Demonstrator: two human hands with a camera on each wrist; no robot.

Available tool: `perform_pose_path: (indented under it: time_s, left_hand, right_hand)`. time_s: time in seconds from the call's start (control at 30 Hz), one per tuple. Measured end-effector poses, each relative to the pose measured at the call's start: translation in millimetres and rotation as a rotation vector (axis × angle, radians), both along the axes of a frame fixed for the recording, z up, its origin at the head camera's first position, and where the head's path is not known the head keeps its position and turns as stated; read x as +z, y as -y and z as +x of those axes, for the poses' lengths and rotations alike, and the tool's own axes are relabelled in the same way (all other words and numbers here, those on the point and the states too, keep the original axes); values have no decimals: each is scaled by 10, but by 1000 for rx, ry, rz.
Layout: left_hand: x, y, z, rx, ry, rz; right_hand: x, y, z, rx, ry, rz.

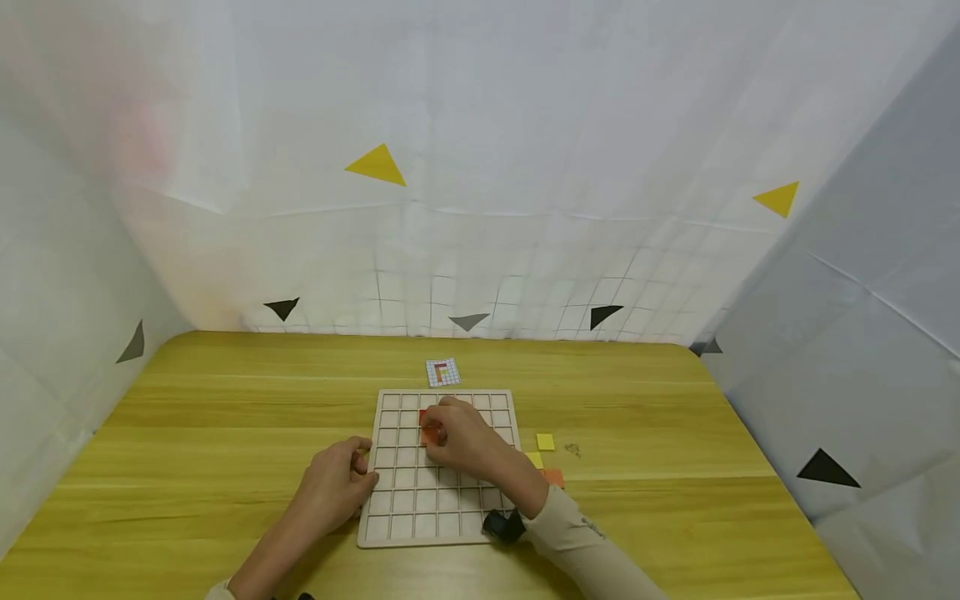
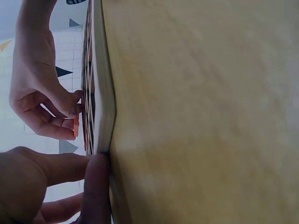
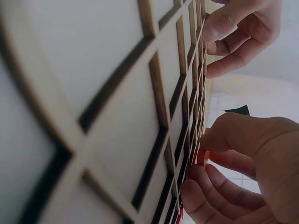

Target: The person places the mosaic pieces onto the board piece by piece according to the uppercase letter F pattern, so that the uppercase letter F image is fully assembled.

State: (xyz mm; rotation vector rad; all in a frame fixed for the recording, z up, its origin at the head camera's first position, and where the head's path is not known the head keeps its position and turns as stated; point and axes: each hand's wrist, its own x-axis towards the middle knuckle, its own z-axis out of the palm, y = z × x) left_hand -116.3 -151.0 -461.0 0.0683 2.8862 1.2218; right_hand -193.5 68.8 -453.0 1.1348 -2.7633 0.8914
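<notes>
A pale wooden grid board (image 1: 405, 525) lies flat on the table. My left hand (image 1: 333, 487) rests at its left edge, thumb and fingers loosely bent and touching the rim, as the left wrist view also shows. My right hand (image 1: 465, 437) reaches over the upper middle of the board. Between its thumb and fingers it pinches an orange square tile (image 3: 203, 156), held edge-on close over the grid. A red tile (image 1: 422, 414) shows in the grid beside those fingertips, partly hidden by the hand.
Right of the board lie yellow tiles (image 1: 545, 442) and an orange tile (image 1: 553, 477), partly behind my right forearm. A small card (image 1: 442, 372) with a coloured grid pattern lies beyond the far edge. White sheets (image 1: 480, 250) with printed triangles enclose the table (image 1: 247, 400).
</notes>
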Motion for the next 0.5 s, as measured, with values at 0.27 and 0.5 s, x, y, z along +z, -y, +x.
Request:
perform_pose_path:
  time_s: [0.27, 0.5]
  left_hand:
    - [10, 3, -1, -2, 7, 19]
    - [11, -9, 3, 10, 26, 44]
  right_hand:
    - [-13, 34, -23, -1, -10, 10]
    - [-10, 44, -39, -6, 17, 27]
